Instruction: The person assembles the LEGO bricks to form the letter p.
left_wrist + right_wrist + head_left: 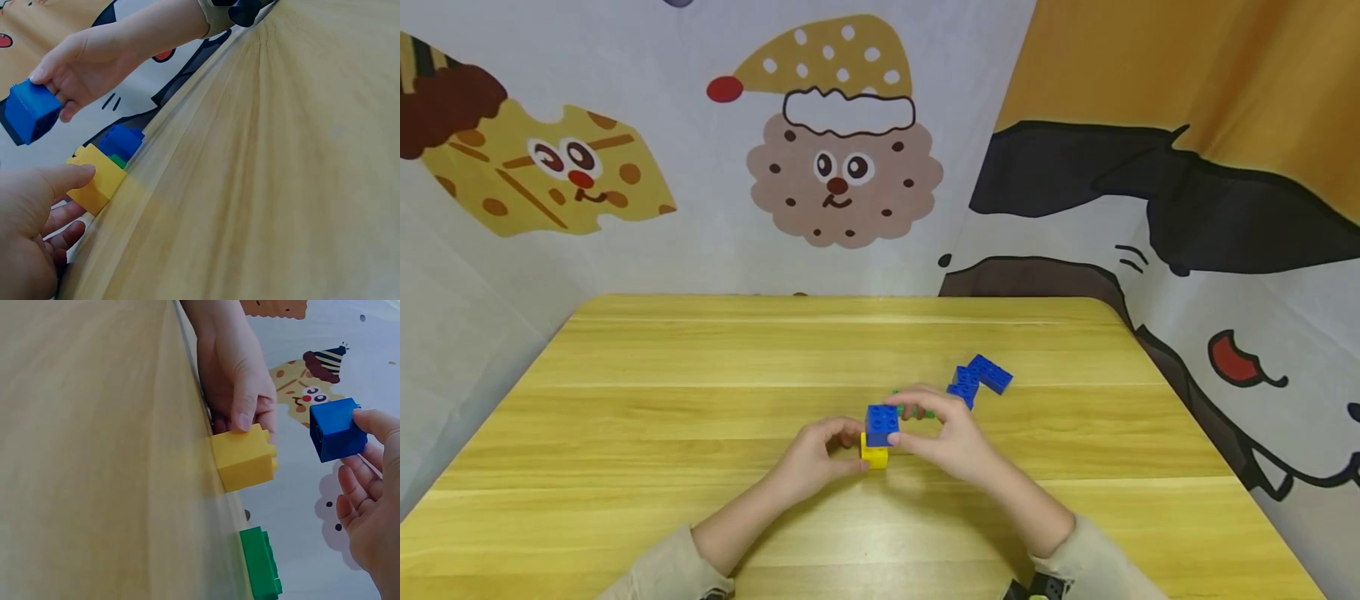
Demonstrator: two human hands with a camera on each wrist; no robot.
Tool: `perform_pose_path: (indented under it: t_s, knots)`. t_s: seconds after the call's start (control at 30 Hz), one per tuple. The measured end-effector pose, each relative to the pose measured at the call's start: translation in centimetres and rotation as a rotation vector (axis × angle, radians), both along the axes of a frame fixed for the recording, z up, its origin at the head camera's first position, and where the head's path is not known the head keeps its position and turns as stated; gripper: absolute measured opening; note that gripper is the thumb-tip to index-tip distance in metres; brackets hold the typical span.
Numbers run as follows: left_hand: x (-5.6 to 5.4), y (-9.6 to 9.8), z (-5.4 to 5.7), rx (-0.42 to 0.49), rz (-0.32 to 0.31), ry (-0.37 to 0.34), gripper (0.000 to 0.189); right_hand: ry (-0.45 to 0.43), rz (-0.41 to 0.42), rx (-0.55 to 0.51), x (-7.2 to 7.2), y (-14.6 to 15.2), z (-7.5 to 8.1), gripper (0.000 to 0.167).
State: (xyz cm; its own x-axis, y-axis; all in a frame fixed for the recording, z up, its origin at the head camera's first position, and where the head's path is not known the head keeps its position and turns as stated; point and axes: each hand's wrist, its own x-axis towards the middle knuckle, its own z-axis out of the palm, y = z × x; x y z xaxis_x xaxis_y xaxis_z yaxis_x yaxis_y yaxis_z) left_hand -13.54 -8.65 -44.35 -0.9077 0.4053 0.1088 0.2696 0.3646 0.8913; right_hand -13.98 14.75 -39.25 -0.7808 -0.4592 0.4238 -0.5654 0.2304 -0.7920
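Observation:
Above the table, my right hand pinches a square blue toy building brick between thumb and fingers, studs facing up. Directly below it, a yellow brick stands on the table, with a visible gap between the two in the right wrist view. My left hand holds this yellow brick from the left, its thumb against one side. In the head view the blue brick covers part of the yellow one's top. A green brick lies on the table, partly hidden behind my right hand in the head view.
Beyond my right hand, several blue bricks lie close together on the wooden table. A cloth with cartoon figures hangs behind the table's far edge.

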Motion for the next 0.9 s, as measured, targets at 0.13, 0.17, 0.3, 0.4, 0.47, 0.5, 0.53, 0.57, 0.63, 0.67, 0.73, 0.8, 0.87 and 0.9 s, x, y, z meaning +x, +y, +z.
perform_pose_path:
  t_s: [0.13,0.17,0.3,0.4,0.47,0.5,0.53,0.57,0.63,0.67,0.73,0.8,0.87,0.9]
  knots:
    - [0.0,-0.1,-0.1,0.001,-0.008,0.001,0.036,-0.009,0.007,0.022,-0.1,-0.1,-0.4,0.036]
    - [0.0,-0.1,-0.1,0.001,-0.009,0.001,0.036,-0.010,0.007,0.026,-0.1,-0.2,-0.5,0.036]
    - [0.0,0.0,-0.2,-0.006,-0.005,0.004,0.037,-0.011,0.005,0.038,-0.2,-0.2,-0.9,0.036]
    - [0.0,0.0,-0.2,-0.012,-0.001,0.000,0.037,-0.021,0.000,0.052,-0.3,-0.2,-1.1,0.036]
    - [0.0,0.0,-0.1,-0.014,0.003,-0.002,0.038,-0.027,-0.005,0.062,-0.4,-0.2,-1.3,0.036]
    - [0.0,0.0,-0.1,-0.015,0.003,-0.002,0.038,-0.031,-0.008,0.067,-0.4,-0.2,-1.4,0.036]
    - [0.0,0.0,-0.1,-0.014,0.004,-0.002,0.038,-0.033,-0.010,0.070,-0.4,-0.2,-1.5,0.036]
    - [0.0,0.0,-0.1,-0.013,0.003,-0.002,0.038,-0.036,-0.010,0.073,-0.4,-0.2,-1.5,0.036]
    - [0.0,0.0,-0.1,-0.010,0.003,0.000,0.038,-0.040,-0.009,0.079,-0.5,-0.3,-1.7,0.036]
    - [0.0,0.0,-0.1,-0.008,0.003,-0.001,0.037,-0.045,-0.006,0.083,-0.5,-0.3,-1.8,0.036]
    - [0.0,0.0,-0.2,-0.003,0.001,-0.002,0.036,-0.051,0.000,0.090,-0.6,-0.3,-2.0,0.035]
    - [-0.1,0.0,-0.2,0.001,-0.001,-0.001,0.035,-0.056,0.002,0.094,-0.7,-0.3,-2.2,0.036]
    - [-0.1,0.0,-0.3,0.004,-0.004,0.001,0.035,-0.060,0.001,0.089,-0.7,-0.3,-2.4,0.036]
    - [-0.1,-0.1,-0.3,0.005,-0.004,0.002,0.034,-0.060,0.000,0.085,-0.8,-0.3,-2.5,0.035]
